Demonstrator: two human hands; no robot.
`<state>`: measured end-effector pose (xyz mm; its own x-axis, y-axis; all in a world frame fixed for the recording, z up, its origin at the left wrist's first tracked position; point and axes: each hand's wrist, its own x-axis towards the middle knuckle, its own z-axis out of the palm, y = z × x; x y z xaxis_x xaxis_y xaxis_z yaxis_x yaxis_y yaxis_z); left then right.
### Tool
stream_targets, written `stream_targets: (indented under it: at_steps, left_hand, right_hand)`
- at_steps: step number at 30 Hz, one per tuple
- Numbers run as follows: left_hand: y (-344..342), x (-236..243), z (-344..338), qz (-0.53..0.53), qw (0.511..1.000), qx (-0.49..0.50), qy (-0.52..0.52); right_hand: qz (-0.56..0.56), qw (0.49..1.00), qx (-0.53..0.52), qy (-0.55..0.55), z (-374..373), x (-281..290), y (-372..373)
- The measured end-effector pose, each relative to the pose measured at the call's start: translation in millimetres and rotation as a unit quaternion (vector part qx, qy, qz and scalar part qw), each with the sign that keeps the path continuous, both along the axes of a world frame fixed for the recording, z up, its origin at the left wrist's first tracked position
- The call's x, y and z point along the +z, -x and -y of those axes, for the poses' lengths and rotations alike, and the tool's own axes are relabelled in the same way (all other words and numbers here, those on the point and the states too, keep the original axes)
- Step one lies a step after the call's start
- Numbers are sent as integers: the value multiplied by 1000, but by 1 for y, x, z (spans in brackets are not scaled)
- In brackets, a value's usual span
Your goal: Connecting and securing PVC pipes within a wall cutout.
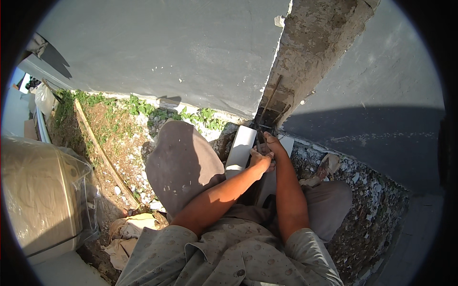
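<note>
My left hand (261, 159) and my right hand (270, 143) are close together at the foot of a rough concrete channel (305, 38) between grey walls, both closed around a thin metal tool (258, 139) whose kind I cannot make out, as fingers cover it. A pale oblong block (238, 148) lies just left of my hands, and another pale piece (286, 141) is partly behind my right hand. Rusty rods (271, 95) run up the channel just beyond my hands, with short bars crossing at their base.
Grey walls (167, 47) stand ahead and to the right. At left are a long wooden strip (105, 152), a large plastic-wrapped package (40, 195), weeds along the wall and crumpled pale material (129, 226). Broken rubble (372, 205) covers the ground at right, beside my bent knee.
</note>
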<state>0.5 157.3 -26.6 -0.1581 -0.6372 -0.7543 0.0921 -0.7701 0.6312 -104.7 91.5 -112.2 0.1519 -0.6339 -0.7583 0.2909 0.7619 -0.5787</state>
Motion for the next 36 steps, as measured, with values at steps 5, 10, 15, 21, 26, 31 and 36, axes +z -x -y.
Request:
stream_targets:
  at_steps: [5,10,15,21,26,31,36]
  left_hand:
    - [-8,-4,4,-66,996,-52,-9]
    - [-8,-4,7,-37,996,-56,54]
    - [-5,15,2,-13,997,-56,59]
    - [-19,70,47,389,769,-453,229]
    - [18,105,97,366,786,-173,468]
    - [53,116,151,434,804,-158,376]
    - [52,109,156,459,787,-145,387]
  right_hand:
    - [-203,962,94,155,-9,25,-5]
    - [-389,855,315,136,6,47,2]
    - [-455,794,392,92,12,56,-8]
    - [-537,780,312,72,-2,70,-16]
    - [-622,673,386,107,-20,79,-31]
    - [-672,656,318,126,-35,67,-38]
    - [-658,684,282,136,-34,40,-37]
